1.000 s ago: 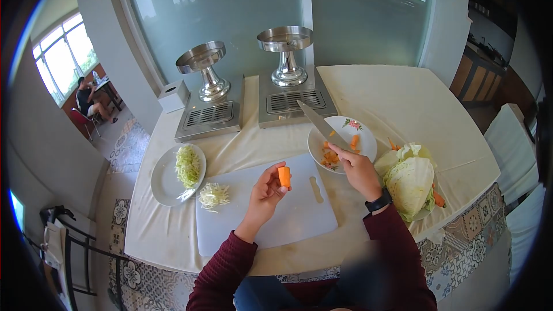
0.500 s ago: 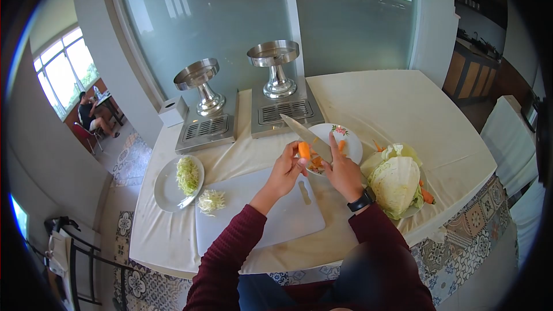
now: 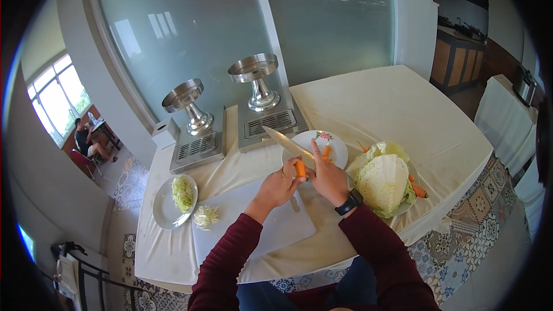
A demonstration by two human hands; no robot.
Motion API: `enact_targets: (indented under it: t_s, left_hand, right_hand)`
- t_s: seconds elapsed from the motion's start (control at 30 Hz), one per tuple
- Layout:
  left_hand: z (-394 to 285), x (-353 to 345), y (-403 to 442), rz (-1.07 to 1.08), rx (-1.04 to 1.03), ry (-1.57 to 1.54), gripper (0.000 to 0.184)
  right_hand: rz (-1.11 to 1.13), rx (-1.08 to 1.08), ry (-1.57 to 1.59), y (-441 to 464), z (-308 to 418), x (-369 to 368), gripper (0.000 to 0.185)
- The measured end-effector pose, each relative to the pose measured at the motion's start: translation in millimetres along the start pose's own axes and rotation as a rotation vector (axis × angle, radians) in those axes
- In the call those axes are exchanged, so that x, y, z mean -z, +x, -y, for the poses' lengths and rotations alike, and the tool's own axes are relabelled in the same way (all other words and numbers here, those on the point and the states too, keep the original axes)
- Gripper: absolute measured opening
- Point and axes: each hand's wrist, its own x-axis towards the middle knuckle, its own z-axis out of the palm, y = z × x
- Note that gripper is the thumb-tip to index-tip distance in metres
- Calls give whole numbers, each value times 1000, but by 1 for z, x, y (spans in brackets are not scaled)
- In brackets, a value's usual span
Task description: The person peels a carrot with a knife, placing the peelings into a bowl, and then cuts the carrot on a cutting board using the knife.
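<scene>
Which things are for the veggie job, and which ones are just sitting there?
For the job: knife in right hand, carrot piece in left hand, chopping board, flowery dish, cabbage, shredded cabbage.

Seemingly just there: metal stands, white box.

Glossy metal stands [image 3: 264,97]; matt, perhaps plastic board [image 3: 259,230]; creased cloth [image 3: 397,109].

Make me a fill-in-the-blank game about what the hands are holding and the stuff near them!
1. The left hand holds an orange piece of ____.
2. The right hand holds a ____ with a long, pointed blade.
3. Strapped on just behind the right hand is a black ____.
4. A small pile of pale green shreds lies on the white cutting ____, beside a round plate.

Missing words: carrot; knife; watch; board.
</scene>
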Motion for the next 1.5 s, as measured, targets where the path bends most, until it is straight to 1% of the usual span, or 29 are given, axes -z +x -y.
enact_targets:
  t_s: [0.17, 0.27, 0.37, 0.4, 0.47, 0.57, 0.6, 0.63, 0.67, 0.73, 0.77, 0.87, 0.97, 1.07, 1.17, 1.27, 1.5]
  left_hand:
    - [10, -16, -19, 6, 25, -4, 44]
    - [12, -19, -21, 41, 168, -248, 43]
    - [18, -20, -21, 20, 227, -511, 44]
    - [20, -20, -22, -21, 198, -622, 44]
    - [26, -18, -28, -107, 140, -843, 44]
    - [24, -8, -47, -248, 186, -1215, 41]
    - [28, -5, -56, -246, 195, -1316, 39]
    - [32, -2, -67, -247, 203, -1416, 38]
    - [35, 1, -75, -249, 210, -1515, 37]
    - [35, 4, -86, -294, 249, -1514, 37]
    - [34, 4, -90, -311, 271, -1516, 38]
    - [33, 4, -95, -365, 248, -1502, 46]
    - [42, 3, -99, -316, 220, -1520, 51]
    - [42, -1, -105, -287, 245, -1485, 53]
    - [43, -5, -107, -245, 191, -1462, 58]
    - [36, -4, -106, -259, 138, -1439, 57]
    - [36, -8, -107, -236, 113, -1266, 56]
  right_hand:
    - [-42, 8, 31, -1, -5, -10, 84]
    - [-38, -16, 33, -1, -1, -4, 83]
    - [-24, -36, 72, -1, -1, -4, 81]
    - [-20, -39, 93, 0, -2, -5, 81]
    - [-15, -33, 233, 1, -3, -6, 76]
    - [-15, 10, 464, 1, -7, -14, 68]
    - [-14, 31, 547, 1, -8, -18, 65]
    - [6, 30, 586, 2, -8, -22, 58]
    - [44, 28, 627, 3, -9, -24, 57]
    - [120, 17, 706, 1, -5, -23, 55]
    - [111, 67, 723, 0, -3, -24, 54]
    - [261, 78, 647, -6, 9, -12, 53]
    - [242, 265, 666, -13, 13, -20, 53]
    - [400, 255, 554, -18, 24, -13, 55]
    - [393, 415, 530, -20, 25, -22, 61]
    - [470, 405, 501, -24, 36, -10, 65]
    - [426, 482, 425, -25, 39, -12, 62]
